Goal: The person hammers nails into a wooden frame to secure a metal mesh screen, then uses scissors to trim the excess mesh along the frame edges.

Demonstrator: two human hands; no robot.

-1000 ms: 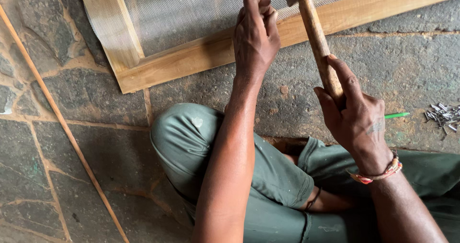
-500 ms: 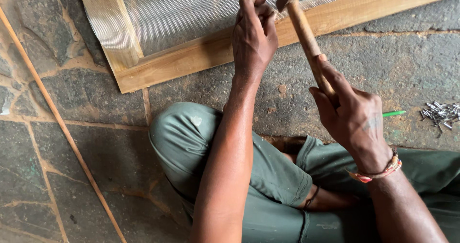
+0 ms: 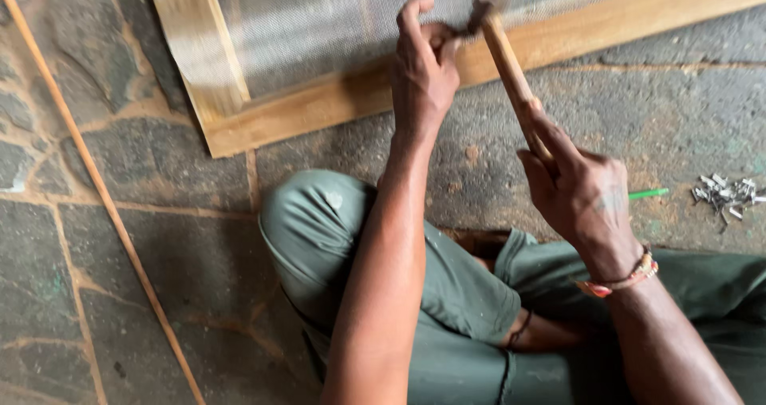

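While the right hand (image 3: 586,193) holds a closed grip on the wooden-handled hammer (image 3: 511,70), left hand (image 3: 423,70) pinched at the wooden frame (image 3: 319,106).

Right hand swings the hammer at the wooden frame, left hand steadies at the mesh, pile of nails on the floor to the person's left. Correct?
Not quite. The pile of nails lies on the stone floor to the person's right, past the right hand, not the left. The head view shows it. The rest holds: the right hand grips the hammer at the wooden frame, and the left hand steadies at the mesh.
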